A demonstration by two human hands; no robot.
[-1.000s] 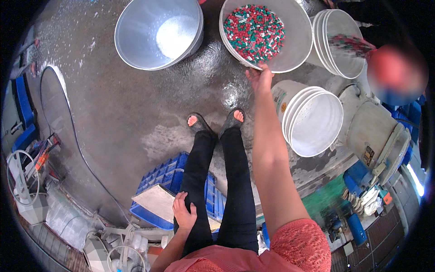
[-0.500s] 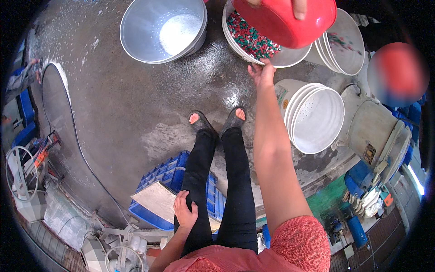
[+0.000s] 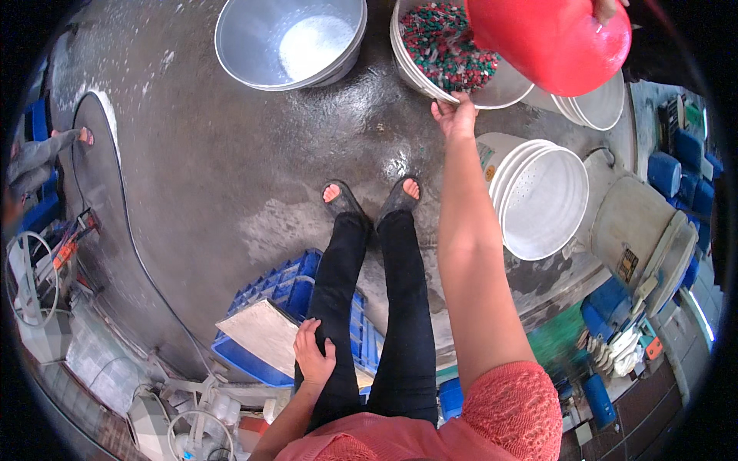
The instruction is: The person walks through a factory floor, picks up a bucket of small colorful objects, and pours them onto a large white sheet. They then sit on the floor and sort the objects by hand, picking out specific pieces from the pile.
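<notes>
My right hand (image 3: 456,117) reaches forward, its fingers closed over the near rim of a white bucket (image 3: 509,94). Inside that bucket lies a heap of small red, green and pale pieces (image 3: 442,55). Over its right side a red basin (image 3: 555,44) is steeply tilted, its rim turned toward the bucket, and pieces blur beneath it. Another person's hand (image 3: 605,11) is on the basin's upper right; the rest of that person is mostly hidden. My left hand (image 3: 314,358) rests on my left thigh with its fingers apart, holding nothing.
A grey tub (image 3: 265,61) with whitish contents stands front left. Nested white buckets (image 3: 546,201) lie tilted to the right. A blue crate (image 3: 257,349) with a pale board (image 3: 265,332) sits by my legs. A dark hose (image 3: 132,230) crosses the wet floor (image 3: 231,169).
The red basin has tipped further and shifted right, and more pieces fill the bucket. My right hand stays on the rim. More of another person's leg shows at the left edge.
</notes>
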